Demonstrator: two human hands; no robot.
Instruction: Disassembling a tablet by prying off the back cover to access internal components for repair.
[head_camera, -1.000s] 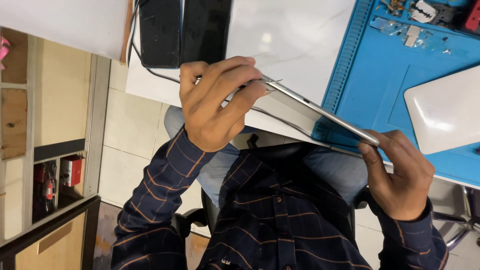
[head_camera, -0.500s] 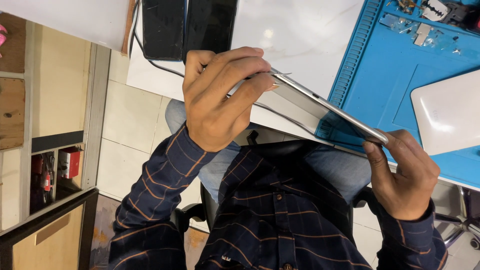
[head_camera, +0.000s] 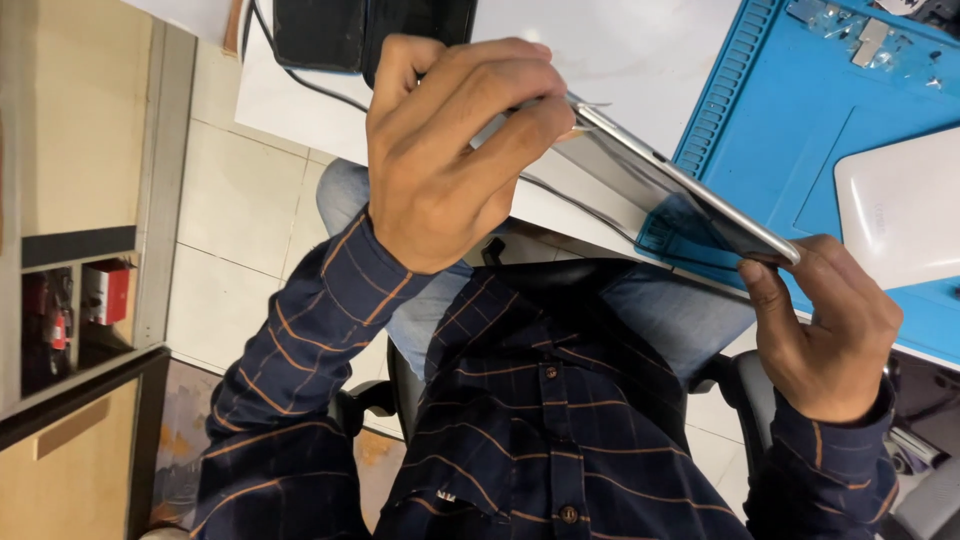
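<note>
A thin silver tablet-like panel (head_camera: 660, 190) is held edge-on above my lap, tilted down to the right. My left hand (head_camera: 450, 150) grips its upper left end, fingers curled over the edge and thumb pressed at the corner. My right hand (head_camera: 830, 320) pinches the lower right end between thumb and fingers. Both sleeves are dark plaid with orange lines.
A blue work mat (head_camera: 800, 110) lies on the white table (head_camera: 620, 50), with a white flat device (head_camera: 900, 210) and small metal parts (head_camera: 860, 35) on it. Black boxes (head_camera: 330, 30) with a cable stand at the back. A wooden cabinet (head_camera: 80, 200) stands left over tiled floor.
Both hands keep their hold on the panel. The left fingers have shifted slightly along the upper edge, and the view has tilted a little.
</note>
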